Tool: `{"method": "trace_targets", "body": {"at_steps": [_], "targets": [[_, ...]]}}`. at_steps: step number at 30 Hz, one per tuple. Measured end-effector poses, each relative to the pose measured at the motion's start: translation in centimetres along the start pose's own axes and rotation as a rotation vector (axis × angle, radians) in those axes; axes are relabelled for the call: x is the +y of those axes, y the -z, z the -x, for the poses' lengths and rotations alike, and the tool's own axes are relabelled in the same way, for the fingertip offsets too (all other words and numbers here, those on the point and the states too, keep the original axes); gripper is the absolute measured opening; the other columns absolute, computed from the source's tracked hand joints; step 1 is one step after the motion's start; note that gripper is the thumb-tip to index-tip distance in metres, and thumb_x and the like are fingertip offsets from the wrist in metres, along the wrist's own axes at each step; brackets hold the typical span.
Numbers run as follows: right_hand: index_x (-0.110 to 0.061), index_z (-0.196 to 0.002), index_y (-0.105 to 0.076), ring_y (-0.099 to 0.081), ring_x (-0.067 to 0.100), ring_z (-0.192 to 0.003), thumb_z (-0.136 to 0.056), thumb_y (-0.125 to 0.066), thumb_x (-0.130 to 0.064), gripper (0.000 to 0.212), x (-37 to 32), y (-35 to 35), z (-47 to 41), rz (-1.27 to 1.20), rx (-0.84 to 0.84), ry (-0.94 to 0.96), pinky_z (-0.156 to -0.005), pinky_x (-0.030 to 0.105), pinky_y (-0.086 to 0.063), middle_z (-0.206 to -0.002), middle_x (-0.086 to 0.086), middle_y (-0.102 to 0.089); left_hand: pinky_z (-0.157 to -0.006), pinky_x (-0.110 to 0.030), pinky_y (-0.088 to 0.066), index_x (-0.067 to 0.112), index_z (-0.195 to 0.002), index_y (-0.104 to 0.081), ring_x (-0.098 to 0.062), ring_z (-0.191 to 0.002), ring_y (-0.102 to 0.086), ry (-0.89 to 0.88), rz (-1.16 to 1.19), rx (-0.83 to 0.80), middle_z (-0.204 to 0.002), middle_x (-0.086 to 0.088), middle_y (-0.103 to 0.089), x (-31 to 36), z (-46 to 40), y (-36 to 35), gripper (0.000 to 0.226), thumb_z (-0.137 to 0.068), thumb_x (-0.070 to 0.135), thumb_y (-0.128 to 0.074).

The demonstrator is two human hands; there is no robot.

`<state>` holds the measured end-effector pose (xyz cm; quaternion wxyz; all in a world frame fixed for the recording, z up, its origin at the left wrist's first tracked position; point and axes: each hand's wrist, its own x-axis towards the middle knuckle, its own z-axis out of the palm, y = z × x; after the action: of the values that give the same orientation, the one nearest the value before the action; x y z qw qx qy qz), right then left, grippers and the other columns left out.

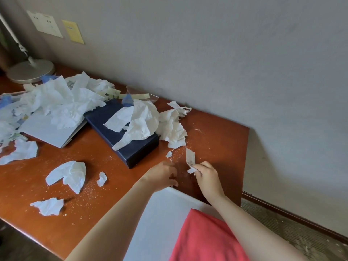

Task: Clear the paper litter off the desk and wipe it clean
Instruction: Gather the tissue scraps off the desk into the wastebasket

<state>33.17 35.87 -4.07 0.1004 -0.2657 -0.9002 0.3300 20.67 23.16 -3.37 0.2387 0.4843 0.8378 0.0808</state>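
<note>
A narrow torn strip of printed white paper (190, 157) is pinched upright by the right hand (207, 176); the left hand (162, 176), fingers curled down beside it on the reddish-brown wooden desk (216, 138), is not seen to hold anything.

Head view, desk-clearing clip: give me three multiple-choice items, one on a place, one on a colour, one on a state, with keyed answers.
1. Where is the lamp base?
A. far left by the wall
B. on the dark box
C. on the floor

2. What colour is the box under the torn tissue?
A. red
B. dark blue
C. yellow

3. What is the right hand doing?
A. lying flat
B. pinching a paper scrap
C. gripping a cloth

Answers: 1 A, it stands at the desk's far left end; 2 B, its sides show navy; 3 B, the strip rises from its fingertips.
</note>
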Motion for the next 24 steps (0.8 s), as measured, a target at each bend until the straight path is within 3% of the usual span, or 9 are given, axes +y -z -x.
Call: {"method": "trace_targets", "body": {"at_steps": [3,8,11,14,18,21,24], "targets": [[-0.004,-0.11,-0.069,-0.056,0.025,-0.089,-0.088,-0.05,0.007,0.031,0.1,0.6,-0.5,-0.018,0.011,0.005,-0.075,0.016,-0.035,-0.095,0.011,-0.058,-0.074,-0.027,-0.045,0.015,-0.109,-0.064,-0.02,-0.098,-0.055,0.036,-0.009,-0.077,-0.109,-0.004,-0.06,1.0,-0.4,-0.1,0.021,-0.09,0.023,-0.059],[-0.002,-0.113,-0.066,-0.052,0.016,-0.087,-0.09,-0.052,0.004,0.028,-0.4,1.0,-2.0,-0.061,0.047,0.01,-0.075,0.012,-0.034,-0.1,0.008,-0.057,-0.073,-0.023,-0.046,0.015,-0.106,-0.066,-0.019,-0.095,-0.058,0.069,0.018,-0.081,-0.107,-0.004,-0.063,1.1,-0.6,0.2,0.018,-0.092,0.015,-0.054],[-0.003,-0.117,-0.064,-0.054,0.014,-0.093,-0.092,-0.053,0.0,0.028,-0.9,0.7,-2.9,-0.083,0.043,0.014,-0.079,0.011,-0.038,-0.105,0.006,-0.056,-0.073,-0.023,-0.049,0.014,-0.099,-0.067,-0.017,-0.089,-0.059,0.127,0.098,0.072,-0.102,-0.004,-0.064,0.8,-0.8,0.6,0.016,-0.093,0.014,-0.052],[-0.004,-0.119,-0.063,-0.054,0.013,-0.094,-0.093,-0.053,-0.004,0.027,-1.3,0.2,-3.8,-0.087,0.027,0.04,-0.081,0.011,-0.04,-0.108,0.005,-0.056,-0.071,-0.016,-0.042,0.01,-0.102,-0.065,-0.011,-0.084,-0.052,0.16,0.164,0.296,-0.102,-0.005,-0.062,0.6,-1.4,1.4,0.017,-0.094,0.014,-0.051],[-0.004,-0.118,-0.063,-0.051,0.01,-0.09,-0.093,-0.052,-0.003,0.028,-2.1,-0.4,-5.6,-0.112,0.041,0.056,-0.077,0.01,-0.038,-0.105,0.002,-0.053,-0.069,-0.025,-0.043,0.003,-0.103,-0.062,-0.019,-0.085,-0.054,0.195,0.152,0.535,-0.099,-0.01,-0.061,0.5,-3.2,2.6,0.019,-0.096,0.013,-0.047],[-0.007,-0.119,-0.063,-0.049,0.01,-0.088,-0.093,-0.051,-0.001,0.029,-2.7,-0.7,-7.4,-0.167,0.047,0.029,-0.075,0.01,-0.035,-0.102,0.0,-0.05,-0.066,-0.027,-0.043,0.002,-0.106,-0.056,-0.023,-0.085,-0.057,0.262,0.142,0.619,-0.101,-0.012,-0.06,0.6,-5.0,3.2,0.019,-0.097,0.014,-0.044],[-0.011,-0.122,-0.061,-0.049,0.008,-0.089,-0.095,-0.052,-0.008,0.029,-2.9,-1.1,-9.2,-0.202,0.039,-0.002,-0.075,0.01,-0.036,-0.105,-0.002,-0.048,-0.082,-0.029,-0.043,0.005,-0.125,-0.048,-0.025,-0.107,-0.049,0.264,0.111,0.611,-0.118,-0.012,-0.053,0.6,-6.6,3.5,0.031,-0.095,0.004,-0.043]]}}
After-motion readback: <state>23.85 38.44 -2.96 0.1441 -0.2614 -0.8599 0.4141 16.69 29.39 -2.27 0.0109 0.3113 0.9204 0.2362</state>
